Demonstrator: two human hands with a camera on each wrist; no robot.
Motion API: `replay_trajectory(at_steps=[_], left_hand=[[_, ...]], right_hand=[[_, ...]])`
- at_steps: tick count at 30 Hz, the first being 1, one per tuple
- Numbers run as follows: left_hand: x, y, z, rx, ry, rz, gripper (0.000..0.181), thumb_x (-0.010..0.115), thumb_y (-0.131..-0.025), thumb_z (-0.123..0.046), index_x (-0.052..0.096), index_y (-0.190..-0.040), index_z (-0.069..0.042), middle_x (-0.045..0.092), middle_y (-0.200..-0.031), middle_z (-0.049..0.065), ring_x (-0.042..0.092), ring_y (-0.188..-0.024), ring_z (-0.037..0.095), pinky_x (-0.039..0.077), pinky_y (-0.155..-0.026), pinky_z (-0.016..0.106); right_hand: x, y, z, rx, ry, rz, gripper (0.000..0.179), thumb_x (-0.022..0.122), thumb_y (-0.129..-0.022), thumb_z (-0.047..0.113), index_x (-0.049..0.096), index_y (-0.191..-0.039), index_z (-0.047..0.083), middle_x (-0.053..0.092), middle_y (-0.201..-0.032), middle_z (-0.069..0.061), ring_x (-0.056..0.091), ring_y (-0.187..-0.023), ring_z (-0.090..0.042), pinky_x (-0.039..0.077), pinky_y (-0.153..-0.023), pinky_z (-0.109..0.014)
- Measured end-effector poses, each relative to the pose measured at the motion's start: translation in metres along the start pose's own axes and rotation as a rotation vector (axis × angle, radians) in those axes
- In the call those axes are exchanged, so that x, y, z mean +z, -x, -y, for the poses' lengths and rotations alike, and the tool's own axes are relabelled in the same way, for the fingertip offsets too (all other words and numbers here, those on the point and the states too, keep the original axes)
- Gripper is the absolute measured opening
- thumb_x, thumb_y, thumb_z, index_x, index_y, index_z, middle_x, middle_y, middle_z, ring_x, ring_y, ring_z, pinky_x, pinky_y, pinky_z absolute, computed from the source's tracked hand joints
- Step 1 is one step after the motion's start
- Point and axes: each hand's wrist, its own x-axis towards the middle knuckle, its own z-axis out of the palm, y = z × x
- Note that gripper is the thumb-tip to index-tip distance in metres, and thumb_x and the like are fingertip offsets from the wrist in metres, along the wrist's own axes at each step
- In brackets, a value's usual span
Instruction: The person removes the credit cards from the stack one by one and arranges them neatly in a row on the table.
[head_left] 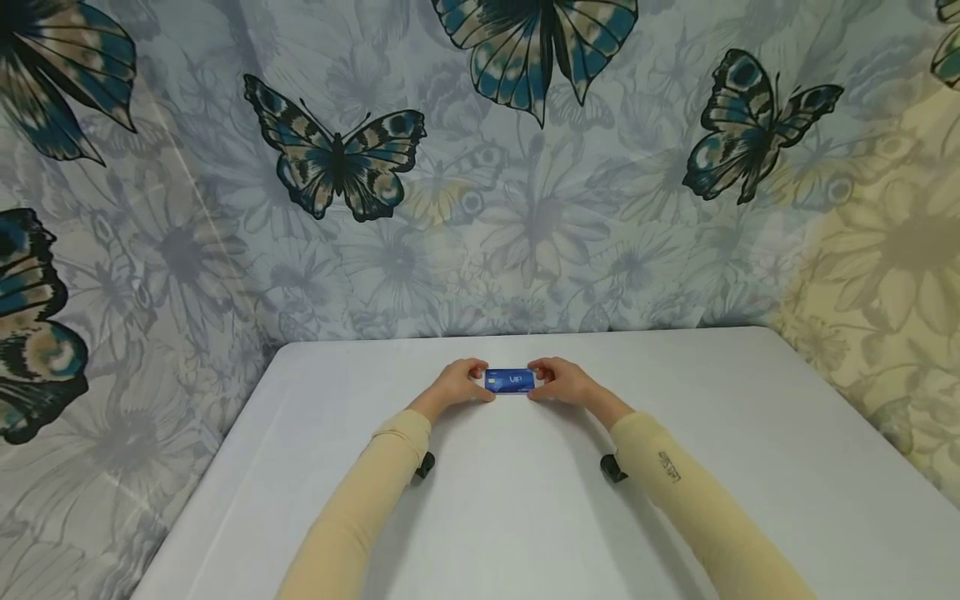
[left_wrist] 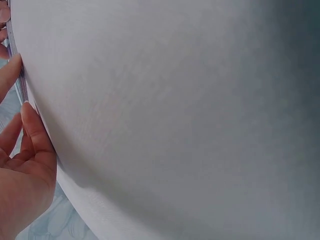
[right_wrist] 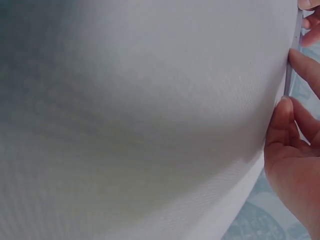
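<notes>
A blue card [head_left: 510, 381] marked VIP lies face up toward the far side of the white table, its long side running left to right. In the left wrist view its side shows as a layered edge [left_wrist: 23, 90], like a thin stack of several cards. My left hand [head_left: 456, 383] pinches the left end between thumb and fingers. At the opposite end, my right hand [head_left: 564, 382] does the same, mirroring it. The right wrist view shows the stack's edge [right_wrist: 288, 80] as a thin strip between the digits of the right hand [right_wrist: 295, 160].
The white table [head_left: 510, 500] spreads around both forearms, with rounded far corners. Its far edge runs just beyond the hands, against a butterfly-patterned cloth backdrop [head_left: 540, 233]. A black wrist device [head_left: 612, 468] shows under the right sleeve, another [head_left: 425, 465] under the left.
</notes>
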Motion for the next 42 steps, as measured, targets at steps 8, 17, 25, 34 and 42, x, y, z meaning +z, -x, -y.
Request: replay_trajectory(at_steps=[8, 17, 25, 34, 42], left_hand=[[0.002, 0.002, 0.002, 0.022, -0.003, 0.014, 0.058, 0.082, -0.077, -0.016, 0.059, -0.129, -0.002, 0.061, -0.104, 0.006, 0.053, -0.093, 0.018, 0.043, -0.089, 0.032], [0.002, 0.002, 0.003, 0.054, -0.025, 0.004, 0.057, 0.081, -0.079, -0.016, 0.059, -0.129, -0.001, 0.060, -0.103, 0.006, 0.050, -0.087, 0.016, 0.042, -0.083, 0.029], [0.003, 0.005, 0.005, 0.079, -0.041, 0.000, 0.057, 0.081, -0.081, -0.018, 0.058, -0.130, -0.001, 0.058, -0.100, 0.005, 0.049, -0.081, 0.014, 0.042, -0.076, 0.028], [0.003, 0.005, 0.009, 0.085, 0.030, -0.032, 0.061, 0.083, -0.080, -0.020, 0.056, -0.132, -0.004, 0.060, -0.100, 0.002, 0.056, -0.085, 0.014, 0.047, -0.078, 0.028], [0.000, 0.015, 0.007, 0.148, 0.094, -0.069, 0.061, 0.082, -0.080, -0.014, 0.054, -0.133, -0.001, 0.060, -0.096, 0.003, 0.055, -0.079, 0.011, 0.046, -0.072, 0.026]], right_hand=[[0.003, 0.004, 0.000, -0.001, -0.009, -0.006, 0.053, 0.076, -0.084, 0.015, 0.056, -0.129, -0.005, 0.053, -0.095, -0.009, 0.044, -0.083, -0.020, 0.037, -0.074, -0.032], [0.000, 0.004, 0.000, -0.048, 0.036, -0.011, 0.053, 0.075, -0.086, 0.016, 0.056, -0.130, -0.005, 0.054, -0.095, -0.008, 0.045, -0.082, -0.019, 0.037, -0.072, -0.033], [0.003, 0.005, -0.003, -0.078, 0.053, -0.024, 0.055, 0.075, -0.086, 0.017, 0.054, -0.132, -0.004, 0.056, -0.096, -0.006, 0.046, -0.079, -0.017, 0.039, -0.072, -0.032], [0.004, 0.009, -0.002, -0.100, 0.008, -0.069, 0.056, 0.075, -0.086, 0.015, 0.053, -0.134, -0.002, 0.058, -0.099, -0.009, 0.048, -0.080, -0.018, 0.041, -0.071, -0.032], [0.007, 0.016, 0.006, -0.117, -0.034, -0.123, 0.057, 0.076, -0.085, 0.012, 0.052, -0.135, 0.000, 0.061, -0.097, -0.007, 0.052, -0.080, -0.018, 0.043, -0.064, -0.029]])
